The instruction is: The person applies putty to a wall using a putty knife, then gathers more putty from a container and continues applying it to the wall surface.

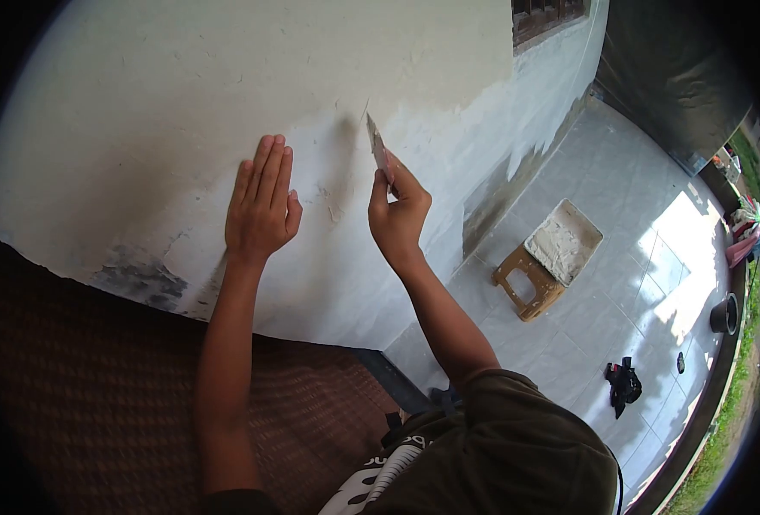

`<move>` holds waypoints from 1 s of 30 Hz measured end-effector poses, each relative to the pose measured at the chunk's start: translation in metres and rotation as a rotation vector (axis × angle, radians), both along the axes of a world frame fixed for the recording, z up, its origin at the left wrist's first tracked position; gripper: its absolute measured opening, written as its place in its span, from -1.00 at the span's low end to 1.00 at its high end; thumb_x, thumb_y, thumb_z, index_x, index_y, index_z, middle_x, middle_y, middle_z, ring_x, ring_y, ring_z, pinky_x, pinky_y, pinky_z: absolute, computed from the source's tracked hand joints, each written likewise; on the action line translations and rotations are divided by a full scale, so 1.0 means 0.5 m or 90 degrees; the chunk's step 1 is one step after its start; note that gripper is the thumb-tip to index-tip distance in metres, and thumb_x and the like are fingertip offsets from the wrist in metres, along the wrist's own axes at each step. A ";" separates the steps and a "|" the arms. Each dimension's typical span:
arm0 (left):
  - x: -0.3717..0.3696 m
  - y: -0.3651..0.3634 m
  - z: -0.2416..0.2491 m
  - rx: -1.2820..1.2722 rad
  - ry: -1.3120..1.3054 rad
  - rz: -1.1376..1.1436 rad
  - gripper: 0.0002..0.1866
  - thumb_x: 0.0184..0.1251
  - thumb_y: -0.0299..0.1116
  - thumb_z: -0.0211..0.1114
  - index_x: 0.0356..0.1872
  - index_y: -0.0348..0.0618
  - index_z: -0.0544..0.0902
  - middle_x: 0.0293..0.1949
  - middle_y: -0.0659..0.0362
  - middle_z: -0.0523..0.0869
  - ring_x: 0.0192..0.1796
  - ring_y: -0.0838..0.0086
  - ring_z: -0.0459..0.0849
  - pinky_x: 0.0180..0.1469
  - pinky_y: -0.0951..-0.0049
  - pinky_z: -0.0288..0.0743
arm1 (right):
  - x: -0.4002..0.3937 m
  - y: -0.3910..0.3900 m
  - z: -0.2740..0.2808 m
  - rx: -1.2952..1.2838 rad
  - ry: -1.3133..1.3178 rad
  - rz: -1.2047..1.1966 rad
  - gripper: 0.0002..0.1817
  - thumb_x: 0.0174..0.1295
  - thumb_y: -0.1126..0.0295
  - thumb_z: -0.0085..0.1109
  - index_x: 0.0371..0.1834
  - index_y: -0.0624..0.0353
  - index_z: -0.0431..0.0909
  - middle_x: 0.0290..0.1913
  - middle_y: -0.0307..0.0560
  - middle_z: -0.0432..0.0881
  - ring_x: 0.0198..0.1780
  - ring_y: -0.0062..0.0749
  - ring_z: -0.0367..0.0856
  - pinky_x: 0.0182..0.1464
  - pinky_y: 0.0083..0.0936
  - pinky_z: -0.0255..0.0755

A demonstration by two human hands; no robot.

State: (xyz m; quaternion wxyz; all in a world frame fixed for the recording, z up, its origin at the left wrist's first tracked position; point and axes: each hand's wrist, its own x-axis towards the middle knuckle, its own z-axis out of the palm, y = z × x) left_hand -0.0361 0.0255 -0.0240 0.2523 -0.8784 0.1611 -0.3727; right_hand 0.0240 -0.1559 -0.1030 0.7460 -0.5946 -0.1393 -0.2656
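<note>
My left hand [261, 202] lies flat against the painted wall [397, 51], its fingers stretched out and pointing up. To its right, my right hand [401, 215] is closed around a putty knife [376, 142], whose blade points up and is seen nearly edge-on. The blade tip is close to a thin scratch in the wall's surface. Around both hands the wall shows whitish patches over an older cream coat, with small cracks and chips between them. Below my left hand is a dark, peeling patch [144, 276].
A white tray of pale paste [565, 243] rests on a brown stool [530, 281] on the grey tiled floor [586, 335]. Farther right are a black bundle [624, 385] and a dark bucket [724, 315]. Brown woven material [97, 386] lies along the wall's foot at left.
</note>
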 end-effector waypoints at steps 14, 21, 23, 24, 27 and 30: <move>-0.003 0.001 0.006 -0.003 -0.009 -0.008 -0.38 0.33 -0.31 0.02 0.42 -0.36 0.40 0.52 0.03 0.35 0.60 0.29 0.21 0.63 0.17 -0.09 | -0.067 0.059 -0.030 -0.207 -0.104 -0.076 -0.61 0.18 0.74 0.15 0.12 0.46 0.60 0.09 0.30 0.68 0.09 0.03 0.73 0.10 -0.33 0.64; -0.035 0.005 0.046 -0.058 0.005 -0.083 -0.35 0.27 -0.41 0.10 0.43 -0.36 0.37 0.50 -0.01 0.37 0.59 0.20 0.24 0.59 0.06 -0.02 | 0.010 -0.075 -0.002 0.301 0.180 0.472 -0.88 0.34 0.63 0.15 -0.17 0.40 0.67 -0.16 -0.03 0.72 -0.11 -0.37 0.73 0.16 -0.30 0.66; -0.051 0.011 0.074 -0.046 -0.016 -0.075 -0.35 0.25 -0.42 0.12 0.43 -0.34 0.38 0.50 -0.01 0.36 0.59 0.19 0.24 0.58 0.05 0.02 | 0.044 -0.090 0.000 0.324 0.186 0.458 -0.88 0.32 0.63 0.17 -0.14 0.40 0.65 -0.13 -0.01 0.70 -0.09 -0.37 0.72 0.14 -0.31 0.68; -0.057 0.017 0.082 -0.048 -0.017 -0.072 -0.35 0.25 -0.42 0.12 0.43 -0.34 0.38 0.50 -0.01 0.36 0.59 0.19 0.24 0.58 0.05 0.02 | 0.054 -0.091 -0.002 0.321 0.187 0.460 -0.88 0.32 0.63 0.17 -0.14 0.40 0.65 -0.13 -0.01 0.70 -0.09 -0.37 0.72 0.14 -0.31 0.68; -0.063 0.038 0.097 -0.012 -0.022 -0.051 -0.35 0.26 -0.42 0.12 0.44 -0.33 0.37 0.51 0.01 0.36 0.59 0.20 0.24 0.58 0.08 0.02 | 0.059 -0.075 0.008 0.248 0.109 0.285 -0.86 0.31 0.65 0.17 -0.12 0.43 0.65 -0.20 -0.12 0.62 -0.16 -0.46 0.66 0.00 -0.48 0.69; -0.063 0.039 0.093 0.010 -0.021 -0.019 -0.35 0.27 -0.41 0.11 0.44 -0.33 0.37 0.52 0.03 0.35 0.60 0.23 0.23 0.58 0.09 0.02 | 0.052 -0.038 0.031 0.061 -0.035 0.032 -0.79 0.31 0.66 0.14 -0.03 0.40 0.65 -0.14 -0.11 0.55 -0.17 -0.52 0.58 -0.13 -0.56 0.61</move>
